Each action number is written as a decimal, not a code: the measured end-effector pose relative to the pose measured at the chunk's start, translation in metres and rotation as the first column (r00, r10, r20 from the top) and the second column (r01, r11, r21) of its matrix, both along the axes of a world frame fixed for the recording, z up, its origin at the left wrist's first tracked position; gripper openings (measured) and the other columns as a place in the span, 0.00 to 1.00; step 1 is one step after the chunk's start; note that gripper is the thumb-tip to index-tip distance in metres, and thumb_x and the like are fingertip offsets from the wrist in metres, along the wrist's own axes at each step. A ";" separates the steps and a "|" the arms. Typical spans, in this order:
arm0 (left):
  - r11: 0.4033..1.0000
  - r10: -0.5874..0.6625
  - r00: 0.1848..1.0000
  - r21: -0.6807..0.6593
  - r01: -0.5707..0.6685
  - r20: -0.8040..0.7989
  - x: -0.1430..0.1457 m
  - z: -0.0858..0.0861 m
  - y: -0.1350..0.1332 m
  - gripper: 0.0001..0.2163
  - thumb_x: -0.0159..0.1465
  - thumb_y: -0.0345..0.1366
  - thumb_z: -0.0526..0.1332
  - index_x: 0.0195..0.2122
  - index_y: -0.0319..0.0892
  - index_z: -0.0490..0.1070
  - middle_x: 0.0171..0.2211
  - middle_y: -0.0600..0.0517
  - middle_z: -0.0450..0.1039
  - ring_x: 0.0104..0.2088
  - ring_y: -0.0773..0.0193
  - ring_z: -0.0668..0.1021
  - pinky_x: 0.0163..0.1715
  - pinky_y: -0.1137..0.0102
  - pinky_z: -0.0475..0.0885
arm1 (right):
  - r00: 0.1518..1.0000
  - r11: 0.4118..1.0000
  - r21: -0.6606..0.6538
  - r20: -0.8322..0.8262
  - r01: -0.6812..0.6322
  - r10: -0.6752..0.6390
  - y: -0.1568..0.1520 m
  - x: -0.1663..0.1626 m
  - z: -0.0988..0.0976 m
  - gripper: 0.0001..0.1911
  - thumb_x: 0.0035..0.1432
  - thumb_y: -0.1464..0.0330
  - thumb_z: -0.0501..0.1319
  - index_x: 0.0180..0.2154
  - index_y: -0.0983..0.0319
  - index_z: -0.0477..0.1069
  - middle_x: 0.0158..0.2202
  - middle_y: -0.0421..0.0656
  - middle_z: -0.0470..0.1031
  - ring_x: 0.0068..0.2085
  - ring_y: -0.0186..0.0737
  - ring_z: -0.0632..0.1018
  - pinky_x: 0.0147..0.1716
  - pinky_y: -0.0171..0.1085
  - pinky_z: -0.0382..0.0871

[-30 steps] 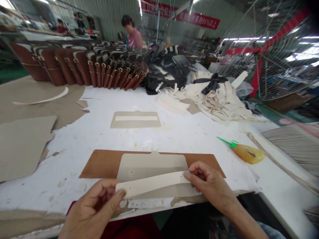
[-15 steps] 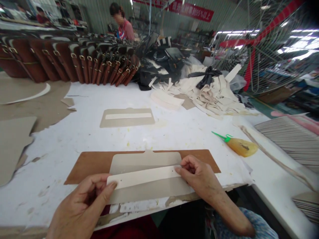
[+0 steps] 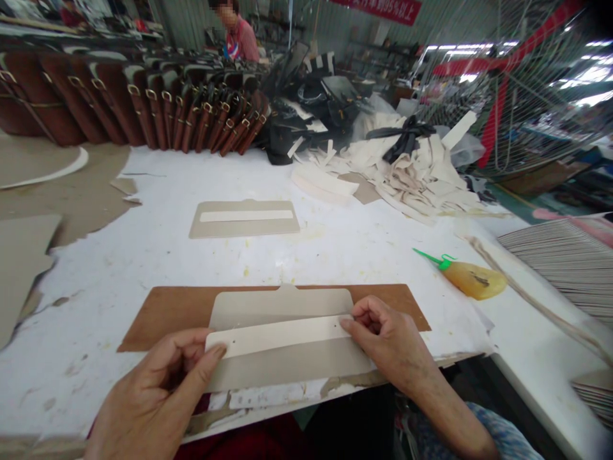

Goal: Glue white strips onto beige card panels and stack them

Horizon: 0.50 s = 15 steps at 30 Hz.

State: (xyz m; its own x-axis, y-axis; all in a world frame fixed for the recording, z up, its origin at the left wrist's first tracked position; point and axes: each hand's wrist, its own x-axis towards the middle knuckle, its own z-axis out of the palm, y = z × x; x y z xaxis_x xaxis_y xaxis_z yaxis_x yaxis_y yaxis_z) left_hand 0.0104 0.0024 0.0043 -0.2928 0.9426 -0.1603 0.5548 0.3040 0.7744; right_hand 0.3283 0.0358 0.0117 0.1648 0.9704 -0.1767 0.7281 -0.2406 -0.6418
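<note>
A long white strip (image 3: 280, 335) lies across a grey tabbed card piece (image 3: 287, 306) on a brown board (image 3: 167, 313) at the table's near edge. My left hand (image 3: 158, 396) pinches the strip's left end between thumb and fingers. The strip's right end is pinched by my right hand (image 3: 390, 342). Both hands hold the strip low over the grey piece.
Farther back lies a second grey piece with a white strip (image 3: 244, 218). A yellow glue bottle with a green nozzle (image 3: 467, 278) lies at the right. Brown bags (image 3: 143, 108) stand in a row at the back, beside a heap of white pieces (image 3: 412, 172). A person (image 3: 237, 35) works beyond.
The strip has come down a little and lies flatter over the grey piece. My view has shifted slightly; both hands keep their hold on the strip's ends.
</note>
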 end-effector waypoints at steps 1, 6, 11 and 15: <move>1.000 -0.001 1.000 -0.002 0.001 -0.001 0.000 -0.001 0.000 0.23 0.59 0.63 0.64 0.43 0.50 0.78 0.25 0.59 0.75 0.24 0.62 0.78 0.22 0.73 0.73 | 1.000 1.000 -0.001 -0.001 0.002 -0.002 0.000 0.000 0.000 0.12 0.56 0.55 0.61 0.30 0.55 0.69 0.24 0.36 0.75 0.26 0.38 0.73 0.28 0.38 0.62; 1.000 0.010 1.000 -0.016 -0.010 -0.008 0.000 -0.002 0.002 0.27 0.57 0.67 0.63 0.43 0.50 0.77 0.26 0.58 0.76 0.24 0.61 0.79 0.22 0.72 0.73 | 1.000 1.000 -0.005 0.003 -0.011 0.011 0.000 -0.001 0.002 0.12 0.56 0.55 0.60 0.30 0.55 0.69 0.24 0.37 0.76 0.26 0.39 0.74 0.28 0.38 0.63; 1.000 -0.003 1.000 -0.022 0.004 0.010 0.001 -0.003 0.002 0.26 0.58 0.67 0.63 0.44 0.51 0.77 0.27 0.58 0.77 0.26 0.60 0.79 0.24 0.71 0.74 | 0.999 1.000 0.007 0.045 -0.008 0.008 0.001 -0.003 0.007 0.11 0.55 0.55 0.60 0.29 0.55 0.68 0.23 0.38 0.76 0.26 0.40 0.74 0.28 0.39 0.62; 0.996 -0.020 0.998 0.091 0.025 -0.058 0.007 0.004 0.001 0.21 0.62 0.62 0.62 0.40 0.51 0.78 0.28 0.57 0.79 0.26 0.61 0.79 0.25 0.71 0.73 | 0.996 1.000 -0.005 0.084 -0.010 0.010 0.001 -0.006 0.008 0.12 0.54 0.54 0.59 0.28 0.54 0.69 0.23 0.38 0.76 0.26 0.41 0.75 0.27 0.39 0.63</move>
